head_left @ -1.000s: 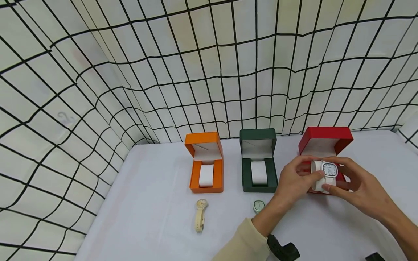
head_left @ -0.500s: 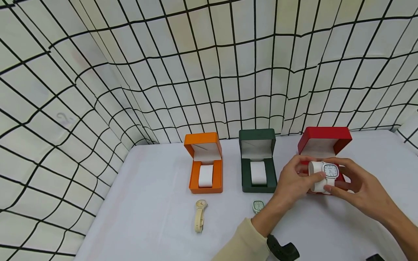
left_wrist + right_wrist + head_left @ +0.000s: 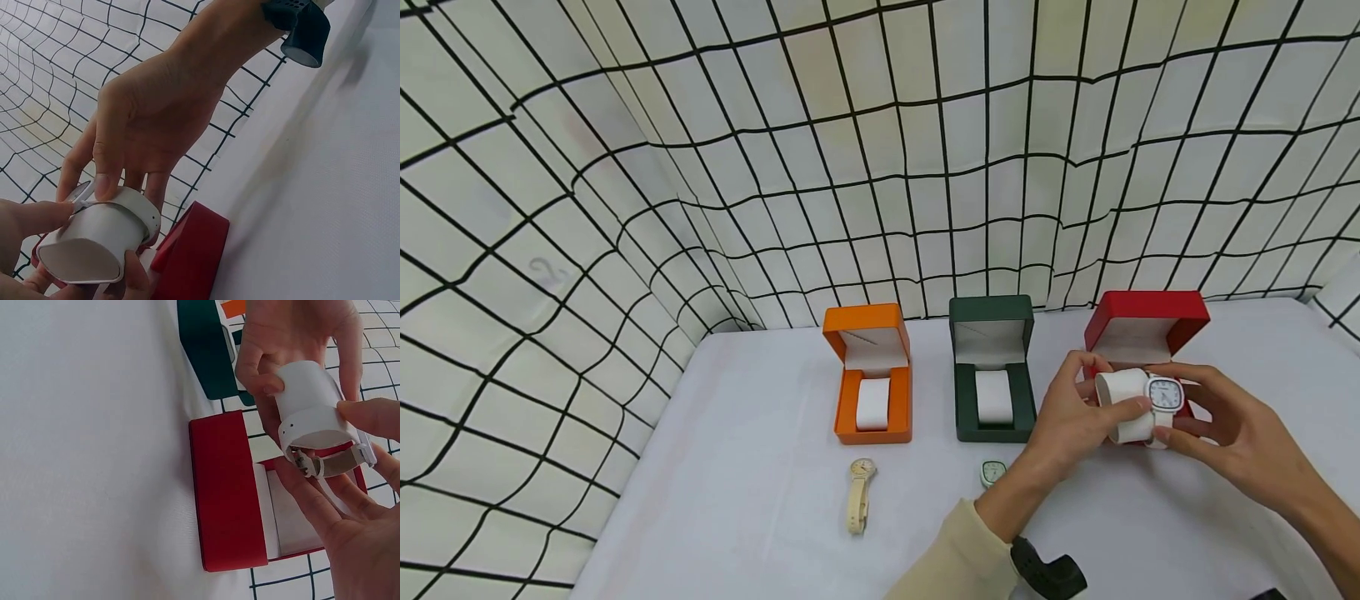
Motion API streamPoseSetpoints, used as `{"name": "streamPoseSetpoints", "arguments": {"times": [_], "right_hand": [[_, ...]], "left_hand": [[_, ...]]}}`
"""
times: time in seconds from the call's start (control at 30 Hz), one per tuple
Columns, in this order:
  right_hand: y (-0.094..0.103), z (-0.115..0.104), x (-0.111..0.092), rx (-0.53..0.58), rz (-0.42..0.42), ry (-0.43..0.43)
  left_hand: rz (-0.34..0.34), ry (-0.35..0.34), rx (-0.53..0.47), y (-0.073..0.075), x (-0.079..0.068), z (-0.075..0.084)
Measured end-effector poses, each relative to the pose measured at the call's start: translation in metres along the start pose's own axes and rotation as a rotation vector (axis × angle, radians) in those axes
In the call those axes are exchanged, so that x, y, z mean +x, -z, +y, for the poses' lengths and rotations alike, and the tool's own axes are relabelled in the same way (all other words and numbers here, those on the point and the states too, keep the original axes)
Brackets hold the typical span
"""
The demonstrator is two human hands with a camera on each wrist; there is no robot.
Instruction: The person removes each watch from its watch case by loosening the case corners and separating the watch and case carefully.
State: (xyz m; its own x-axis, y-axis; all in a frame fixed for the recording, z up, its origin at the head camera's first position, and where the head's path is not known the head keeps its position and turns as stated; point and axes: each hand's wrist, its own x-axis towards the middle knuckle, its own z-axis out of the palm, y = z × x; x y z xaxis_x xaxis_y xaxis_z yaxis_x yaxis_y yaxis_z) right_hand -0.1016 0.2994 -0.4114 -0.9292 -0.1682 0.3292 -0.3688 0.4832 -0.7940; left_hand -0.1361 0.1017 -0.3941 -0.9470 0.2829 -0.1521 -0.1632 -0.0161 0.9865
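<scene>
A white wristwatch (image 3: 1166, 394) with a squarish dial encircles one end of a white watch cushion (image 3: 1116, 385), held just in front of the red watch box (image 3: 1150, 317). My left hand (image 3: 1067, 421) grips the cushion, thumb near the dial. My right hand (image 3: 1251, 446) pinches the watch between thumb and fingers. From the right wrist view, part of the strap (image 3: 340, 461) overhangs the cushion's end, and its clasp is visible. The red box's lid is raised; my hands cover much of its base in the head view.
An orange watch box (image 3: 846, 417) and a green watch box (image 3: 967, 417) stand open to the left, each with a white cushion. Below them lie a beige watch (image 3: 859, 500) and a pale green watch (image 3: 993, 473), partly behind my left forearm. Black-lined netting (image 3: 947, 175) rises behind the table.
The cushion has shifted left and tilted in my left hand, while the watch has moved slightly right, toward the cushion's right end. More bare cushion shows left of the dial.
</scene>
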Motion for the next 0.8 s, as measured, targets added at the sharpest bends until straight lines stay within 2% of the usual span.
{"name": "streamPoseSetpoints", "arguments": {"times": [0.27, 0.8], "right_hand": [[-0.0006, 0.0017, -0.0026, -0.069, 0.036, -0.072], [-0.0014, -0.004, -0.0021, -0.102, 0.173, -0.119]], "left_hand": [[-0.028, -0.01, -0.039, 0.0012, -0.0003, -0.001], [-0.002, 0.026, -0.05, -0.002, 0.0003, 0.0009]]}}
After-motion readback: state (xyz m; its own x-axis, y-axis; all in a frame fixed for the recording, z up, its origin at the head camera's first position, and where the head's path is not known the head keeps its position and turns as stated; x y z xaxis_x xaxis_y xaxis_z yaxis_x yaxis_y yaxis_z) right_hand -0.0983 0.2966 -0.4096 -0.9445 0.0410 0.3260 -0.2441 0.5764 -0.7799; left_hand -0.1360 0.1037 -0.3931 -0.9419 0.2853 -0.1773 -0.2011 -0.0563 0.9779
